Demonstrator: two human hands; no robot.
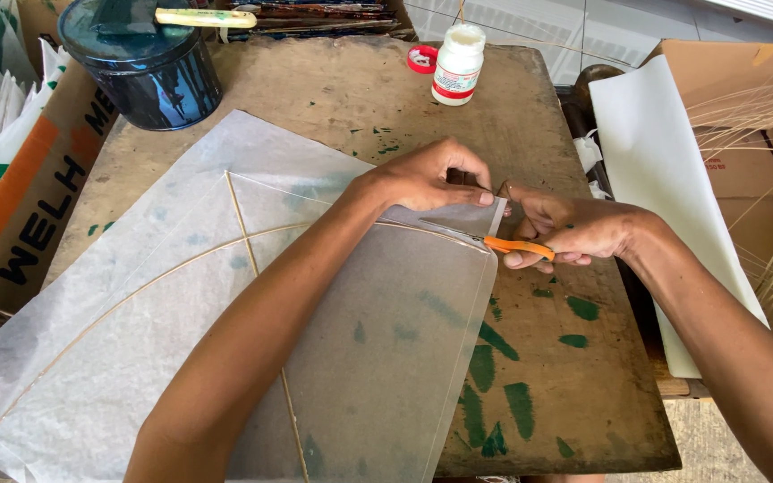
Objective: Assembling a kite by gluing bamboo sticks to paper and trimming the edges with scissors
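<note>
Where the left hand point(431, 174) pinches a corner of the thin translucent paper point(225, 295) between thumb and fingertips, the sheet is held taut just at 9 o'clock of the right hand point(565, 228), whose fingers are closed through the orange handles of a small pair of scissors point(494, 240); the blades point toward 9 o'clock along the paper's edge. That paper, spread over most of the wooden board point(583, 394) from its centre down to 7 o'clock, looks feather-light, limp and easy to tear, so it is best taken at an edge or corner close beside the thin stick frame point(243, 237) that stiffens it, never by a loose middle. The sticks themselves seem slender and likely to snap if bent hard. Farther out, at 12 o'clock, stands a white bottle point(456, 63) with its red cap point(422, 59) lying beside it; a dark round tin point(140, 67) sits at 11 o'clock, and a stack of pale sheets point(664, 179) lies at 3 o'clock.
</note>
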